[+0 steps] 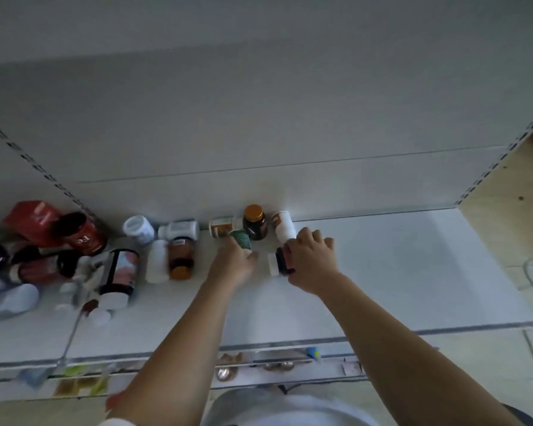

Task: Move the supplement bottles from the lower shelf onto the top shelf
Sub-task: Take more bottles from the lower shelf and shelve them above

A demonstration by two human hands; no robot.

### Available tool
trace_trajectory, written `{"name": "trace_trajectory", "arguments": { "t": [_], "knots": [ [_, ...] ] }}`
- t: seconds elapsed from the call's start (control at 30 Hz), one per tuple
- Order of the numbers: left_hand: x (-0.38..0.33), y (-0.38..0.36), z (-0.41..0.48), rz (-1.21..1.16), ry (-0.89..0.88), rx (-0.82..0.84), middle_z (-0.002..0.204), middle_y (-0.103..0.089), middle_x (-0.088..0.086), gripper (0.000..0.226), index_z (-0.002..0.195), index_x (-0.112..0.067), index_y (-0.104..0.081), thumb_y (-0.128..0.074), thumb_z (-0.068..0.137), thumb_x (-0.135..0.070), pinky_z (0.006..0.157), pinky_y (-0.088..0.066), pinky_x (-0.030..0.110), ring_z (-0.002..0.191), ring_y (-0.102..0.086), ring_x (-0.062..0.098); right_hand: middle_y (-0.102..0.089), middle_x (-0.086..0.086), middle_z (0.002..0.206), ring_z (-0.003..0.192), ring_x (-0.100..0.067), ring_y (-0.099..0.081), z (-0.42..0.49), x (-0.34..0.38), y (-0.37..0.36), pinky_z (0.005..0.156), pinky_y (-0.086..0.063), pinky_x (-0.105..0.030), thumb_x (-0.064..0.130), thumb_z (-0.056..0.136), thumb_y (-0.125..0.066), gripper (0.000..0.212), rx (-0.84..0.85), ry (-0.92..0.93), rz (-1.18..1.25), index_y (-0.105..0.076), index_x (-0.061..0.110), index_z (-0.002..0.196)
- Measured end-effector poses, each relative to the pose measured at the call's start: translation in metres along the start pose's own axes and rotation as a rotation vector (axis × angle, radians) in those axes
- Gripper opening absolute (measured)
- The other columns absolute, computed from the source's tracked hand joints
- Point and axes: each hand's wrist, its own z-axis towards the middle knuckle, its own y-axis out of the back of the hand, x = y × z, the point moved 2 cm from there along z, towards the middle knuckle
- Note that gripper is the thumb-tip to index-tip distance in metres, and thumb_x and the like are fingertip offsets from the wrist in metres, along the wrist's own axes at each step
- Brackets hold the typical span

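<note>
Both my arms reach up onto the white top shelf [382, 272]. My left hand [234, 265] grips a small green-labelled bottle [240, 239] near the back wall. My right hand [311, 259] holds a dark bottle with a white cap [279, 264] lying on its side on the shelf. Behind them, against the wall, stand a brown bottle with a gold lid [254, 222], a white bottle [284, 226] and an orange-labelled bottle [221, 228].
Left of my hands lie several more bottles: an amber one [180, 256], white ones [156, 262], a red-labelled jar [83, 233] and a red packet [33, 218]. Lower shelf edges [259, 361] show below with small items. A wooden panel [511, 210] stands at right.
</note>
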Motion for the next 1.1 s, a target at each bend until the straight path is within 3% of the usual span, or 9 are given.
{"name": "trace_trajectory", "arguments": {
  "t": [0.13,0.23,0.3,0.37,0.47,0.6,0.77,0.93,1.1],
  "knots": [
    [0.007,-0.009,0.008,-0.111,-0.002,-0.093,0.128,-0.060,0.020,0.062,0.137,-0.002,-0.040,-0.065,0.092,-0.036,0.079,-0.044,0.034,0.113,-0.060,0.037,-0.044,-0.003,0.126,0.116,-0.026,-0.043,-0.003,0.000,-0.014,0.093,-0.033,-0.038,0.037,0.066,-0.074,0.075,-0.003,-0.020,-0.005,-0.041,0.019,0.131],
    [0.019,-0.006,0.004,-0.291,0.058,-0.088,0.117,-0.066,0.016,0.051,0.125,-0.006,-0.054,-0.071,0.084,-0.032,0.074,-0.042,0.029,0.106,-0.063,0.036,-0.059,-0.002,0.106,0.099,-0.026,-0.058,-0.010,-0.005,-0.018,0.081,-0.044,-0.034,0.044,0.064,-0.073,0.066,0.129,-0.193,0.235,-0.039,0.016,0.113],
    [0.027,0.000,-0.005,-0.406,0.078,-0.094,0.103,-0.070,0.010,0.040,0.110,-0.012,-0.063,-0.070,0.079,-0.036,0.070,-0.044,0.028,0.097,-0.066,0.031,-0.062,-0.002,0.096,0.087,-0.025,-0.062,-0.020,-0.012,-0.015,0.072,-0.049,-0.033,0.048,0.063,-0.076,0.064,0.227,-0.373,0.547,-0.044,0.013,0.107],
    [0.031,0.004,-0.021,-0.548,0.049,-0.095,0.095,-0.071,0.005,0.027,0.101,-0.018,-0.067,-0.069,0.081,-0.035,0.066,-0.045,0.026,0.089,-0.066,0.024,-0.069,-0.007,0.096,0.087,-0.025,-0.067,-0.036,-0.019,-0.010,0.078,-0.056,-0.038,0.042,0.067,-0.080,0.055,0.267,-0.471,0.960,-0.057,0.010,0.106],
    [0.026,0.012,-0.052,-0.947,0.020,-0.060,0.092,-0.069,0.000,0.025,0.090,-0.028,-0.073,-0.072,0.068,-0.040,0.075,-0.050,0.029,0.089,-0.063,0.019,-0.070,-0.017,0.104,0.095,-0.032,-0.068,-0.061,-0.027,0.009,0.090,-0.055,-0.047,0.025,0.078,-0.077,0.050,0.257,-0.518,1.613,-0.059,0.003,0.119],
    [0.002,0.017,-0.091,-1.378,-0.033,-0.071,0.104,-0.067,0.003,0.018,0.096,-0.024,-0.066,-0.072,0.079,-0.020,0.078,-0.054,0.031,0.101,-0.065,0.018,-0.070,-0.021,0.097,0.082,-0.032,-0.068,-0.093,-0.028,0.049,0.075,-0.054,-0.040,0.039,0.083,-0.066,0.051,0.275,-0.508,2.137,-0.057,0.007,0.122],
    [-0.045,0.028,-0.146,-1.721,-0.047,-0.051,0.083,-0.067,0.000,0.008,0.091,-0.021,-0.062,-0.061,0.095,-0.028,0.067,-0.052,0.029,0.076,-0.064,0.012,-0.067,-0.022,0.092,0.077,-0.032,-0.066,-0.136,-0.029,0.089,0.074,-0.054,-0.041,0.039,0.072,-0.065,0.067,0.319,-0.339,2.288,-0.054,0.004,0.128],
    [-0.085,0.044,-0.208,-1.671,-0.118,0.136,0.071,-0.066,0.004,0.025,0.098,-0.016,-0.056,-0.050,0.097,-0.040,0.074,-0.055,0.040,0.064,-0.064,0.018,-0.070,-0.018,0.095,0.078,-0.028,-0.068,-0.183,-0.031,0.117,0.069,-0.057,-0.038,0.041,0.068,-0.076,0.067,0.301,-0.153,2.246,-0.058,0.004,0.120],
    [-0.101,0.066,-0.263,-1.587,-0.253,0.177,0.084,-0.064,0.009,0.027,0.103,-0.011,-0.059,-0.040,0.099,-0.030,0.062,-0.056,0.030,0.069,-0.063,0.023,-0.070,-0.010,0.087,0.071,-0.019,-0.067,-0.216,-0.030,0.142,0.065,-0.056,-0.030,0.037,0.066,-0.068,0.062,0.267,0.018,2.234,-0.060,0.003,0.117]
  ]
}}
